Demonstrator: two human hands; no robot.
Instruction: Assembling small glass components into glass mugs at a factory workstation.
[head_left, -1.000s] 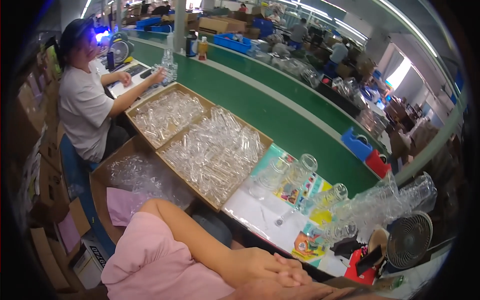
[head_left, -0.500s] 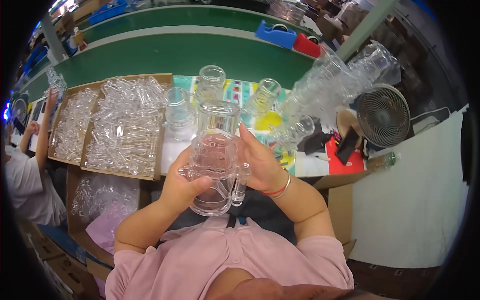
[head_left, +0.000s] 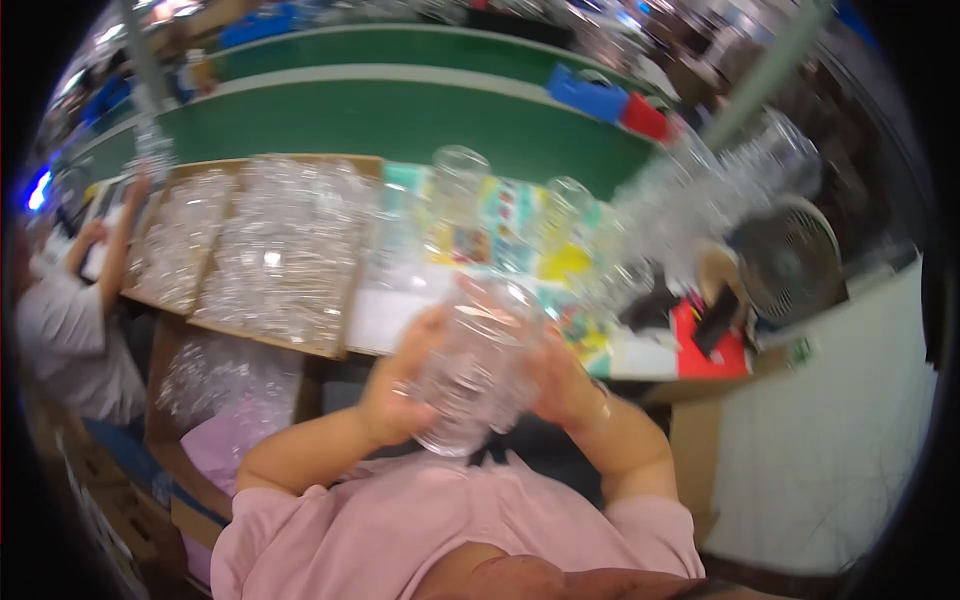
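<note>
Glass vessel (head_left: 478,350), clear and blurred, is held between your two hands, in front of the desk's near edge (head_left: 385,318). Your left hand (head_left: 393,390) is clamped round its left side, thumb low on it; your right hand (head_left: 568,385) grips its right side, the fingertips too blurred to make out. Two other clear vessels (head_left: 460,188) stand toward the desk's far edge, a cardboard tray (head_left: 356,265) of clear glass pieces (head_left: 285,250) lies to your left, and a fan (head_left: 790,262) stands by the right edge.
</note>
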